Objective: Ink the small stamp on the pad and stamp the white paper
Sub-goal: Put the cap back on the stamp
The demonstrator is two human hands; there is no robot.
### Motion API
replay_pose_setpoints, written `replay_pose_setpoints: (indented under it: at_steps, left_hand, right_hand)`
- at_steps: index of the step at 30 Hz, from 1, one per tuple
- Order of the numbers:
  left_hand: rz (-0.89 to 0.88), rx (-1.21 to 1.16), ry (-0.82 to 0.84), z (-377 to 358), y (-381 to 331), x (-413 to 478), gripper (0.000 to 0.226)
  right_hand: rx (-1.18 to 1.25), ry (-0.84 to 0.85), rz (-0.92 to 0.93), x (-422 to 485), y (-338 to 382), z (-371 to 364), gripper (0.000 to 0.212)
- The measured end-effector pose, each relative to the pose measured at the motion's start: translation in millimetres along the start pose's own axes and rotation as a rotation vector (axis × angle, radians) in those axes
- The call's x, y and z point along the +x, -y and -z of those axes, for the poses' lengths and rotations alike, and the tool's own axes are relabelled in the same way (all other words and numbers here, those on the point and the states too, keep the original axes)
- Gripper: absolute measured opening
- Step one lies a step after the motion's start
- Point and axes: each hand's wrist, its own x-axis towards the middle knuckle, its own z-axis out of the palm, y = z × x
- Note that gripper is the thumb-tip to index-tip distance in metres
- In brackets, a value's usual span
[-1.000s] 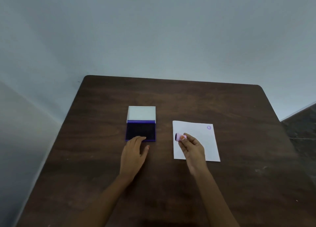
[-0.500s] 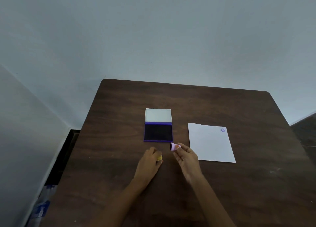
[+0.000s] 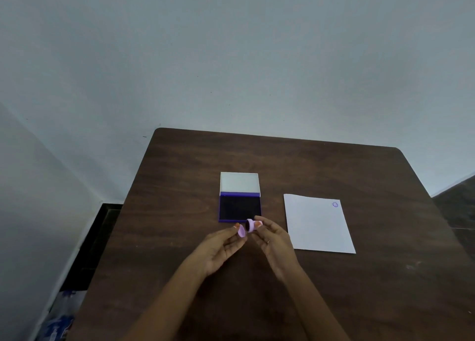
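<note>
My right hand pinches the small pink stamp, its dark face turned toward my left hand. My left hand holds a lilac cap between its fingertips, right beside the stamp. Both are raised just in front of the open ink pad, whose dark purple inked surface faces up and whose pale lid lies flat behind it. The white paper lies to the right of the pad, with one small round purple print near its far right corner.
Everything sits on a dark brown wooden table pushed against a pale wall. The table's left edge drops to a dark floor gap, where a blue and white packet lies.
My right hand carried the stamp from over the paper to the front of the pad. My left hand left the pad's edge, picked up the cap and brought it up beside the stamp.
</note>
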Motion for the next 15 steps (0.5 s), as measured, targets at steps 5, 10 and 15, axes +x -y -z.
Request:
replay_pose_setpoints:
  at_steps: [5, 10, 15]
  left_hand:
    - [-0.009, -0.031, 0.033, -2, -5, -2, 0.026]
    - [0.016, -0.051, 0.044, -4, -9, -6, 0.025]
    - [-0.024, 0.015, 0.025, -4, -8, -5, 0.016]
  right_hand:
    - [-0.197, -0.056, 0.094, 4, -5, -3, 0.014]
    - [-0.313, -0.131, 0.118, 11, -14, -4, 0.016]
    - [-0.388, -0.099, 0.169, 12, -19, -5, 0.024]
